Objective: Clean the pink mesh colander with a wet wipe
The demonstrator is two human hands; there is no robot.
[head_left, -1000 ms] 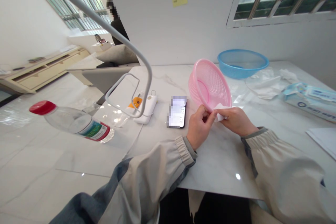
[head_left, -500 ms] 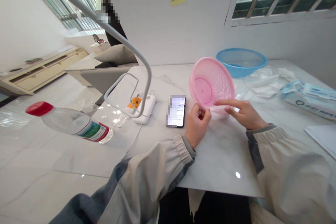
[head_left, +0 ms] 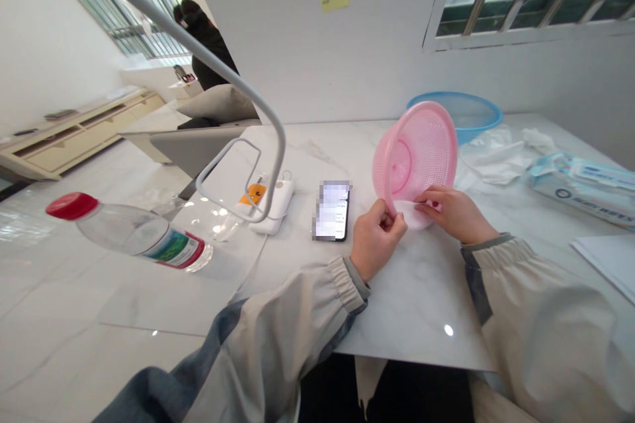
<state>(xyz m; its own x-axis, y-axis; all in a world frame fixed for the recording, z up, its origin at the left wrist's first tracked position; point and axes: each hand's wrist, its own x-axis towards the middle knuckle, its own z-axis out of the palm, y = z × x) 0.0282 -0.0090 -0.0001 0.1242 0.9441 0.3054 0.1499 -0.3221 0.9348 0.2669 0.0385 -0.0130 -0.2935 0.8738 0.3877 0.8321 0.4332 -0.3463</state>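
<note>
A pink plastic colander basket [head_left: 434, 145] is tilted on its side, its open mouth facing right and toward me. My left hand [head_left: 378, 236] is closed in a pinch on the lower front of its rim. At the lower right of the rim, my right hand [head_left: 455, 213] has its fingers closed on a thin white sheet [head_left: 413, 214] that looks like a wipe. The sheet stretches between both hands along the rim; whether my left fingers also grip its end cannot be made out. A phone [head_left: 331, 211] with a lit screen lies left of my left hand.
Behind the colander stands a blue basket [head_left: 476, 120]. To the right are crumpled white plastic [head_left: 499, 158], a wipes pack [head_left: 583, 188] and paper [head_left: 608, 261]. Leftward are a white device [head_left: 275, 208], a grey tube stand [head_left: 280, 145] and a water bottle [head_left: 143, 231]. A person [head_left: 208, 43] is far behind.
The pink colander has turned more upright and shifted right. My right hand has gone from an extended forefinger to a closed pinch on the white sheet. The left hand moved slightly right.
</note>
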